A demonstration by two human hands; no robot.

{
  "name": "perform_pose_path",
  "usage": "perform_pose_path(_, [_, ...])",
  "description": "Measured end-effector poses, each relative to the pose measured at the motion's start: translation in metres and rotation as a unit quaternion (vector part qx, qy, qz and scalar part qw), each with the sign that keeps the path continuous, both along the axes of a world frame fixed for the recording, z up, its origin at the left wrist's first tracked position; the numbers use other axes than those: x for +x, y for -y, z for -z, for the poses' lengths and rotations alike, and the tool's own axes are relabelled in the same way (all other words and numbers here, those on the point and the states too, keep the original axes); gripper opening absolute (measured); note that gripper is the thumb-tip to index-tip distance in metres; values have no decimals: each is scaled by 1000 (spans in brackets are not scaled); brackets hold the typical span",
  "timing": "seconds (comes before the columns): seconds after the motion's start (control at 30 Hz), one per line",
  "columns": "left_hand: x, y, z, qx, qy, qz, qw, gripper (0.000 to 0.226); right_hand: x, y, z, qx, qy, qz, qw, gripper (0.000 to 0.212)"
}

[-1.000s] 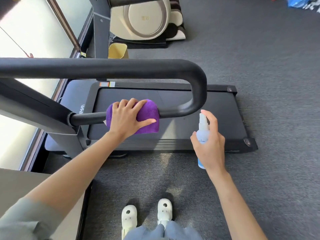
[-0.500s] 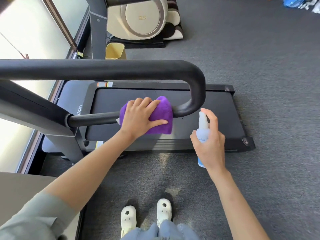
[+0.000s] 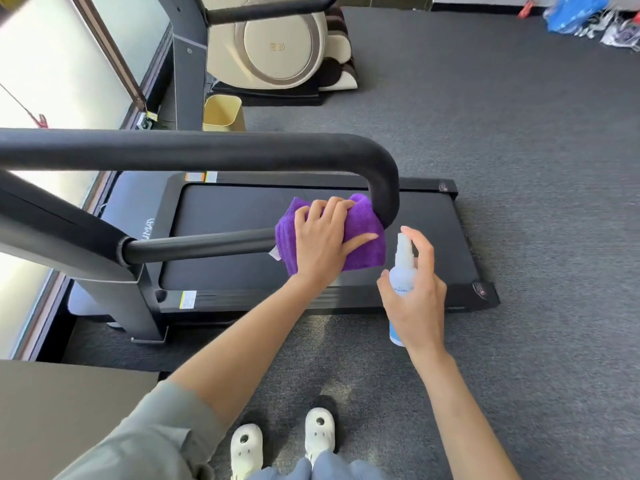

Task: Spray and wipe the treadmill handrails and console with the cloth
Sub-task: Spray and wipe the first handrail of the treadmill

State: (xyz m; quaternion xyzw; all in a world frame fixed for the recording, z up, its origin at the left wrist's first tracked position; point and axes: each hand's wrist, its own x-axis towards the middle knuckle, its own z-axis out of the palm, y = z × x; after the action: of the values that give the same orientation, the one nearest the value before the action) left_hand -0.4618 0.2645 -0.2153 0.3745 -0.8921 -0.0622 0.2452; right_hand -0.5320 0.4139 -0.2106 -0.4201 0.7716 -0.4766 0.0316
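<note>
A black U-shaped treadmill handrail (image 3: 214,148) loops across the view, its near lower bar (image 3: 201,245) running left to the upright. My left hand (image 3: 323,237) presses a purple cloth (image 3: 365,233) around that lower bar, right at the bend on the right. My right hand (image 3: 414,292) holds a clear spray bottle (image 3: 403,268) upright just right of the cloth, index finger over the nozzle. The console is out of view.
The treadmill deck (image 3: 242,209) lies on grey carpet below the rail. A yellow bin (image 3: 221,112) and a cream massage chair (image 3: 277,43) stand behind. A window runs along the left. My white shoes (image 3: 284,441) show at the bottom. A grey surface (image 3: 62,410) fills the bottom left.
My left hand has slid the purple cloth rightward along the lower bar, from near its middle to the bend. The right hand with the bottle has stayed in place.
</note>
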Motion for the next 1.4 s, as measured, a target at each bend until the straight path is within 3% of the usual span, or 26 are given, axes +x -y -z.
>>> perform_pose_path(0.13, [-5,0,-15,85,-188,33,978,56,-7,-5,-3,-12,-1,5,1000,68])
perform_pose_path(0.2, [-8,4,-26,105,-230,39,967,56,-7,-5,-4,-11,2,8,1000,67])
perform_pose_path(0.27, [-9,8,-29,96,-208,61,971,59,-9,-4,-5,-19,3,3,1000,68])
perform_pose_path(0.43, [-9,12,-9,56,-49,105,992,76,-14,-5,-4,-23,1,8,1000,68])
perform_pose_path(0.67, [16,31,1,-23,105,109,988,87,-15,-15,3,-5,10,38,999,66])
perform_pose_path(0.93, [102,68,10,-16,129,58,990,88,3,-5,8,6,12,19,1000,66])
perform_pose_path(1.1, [50,55,3,-16,163,117,980,83,10,-5,7,13,6,19,1000,67])
perform_pose_path(1.2, [13,31,5,-29,160,102,981,82,14,-2,1,21,-1,21,1000,67])
perform_pose_path(1.4, [64,56,9,-19,137,113,984,84,24,14,-7,34,13,19,999,64])
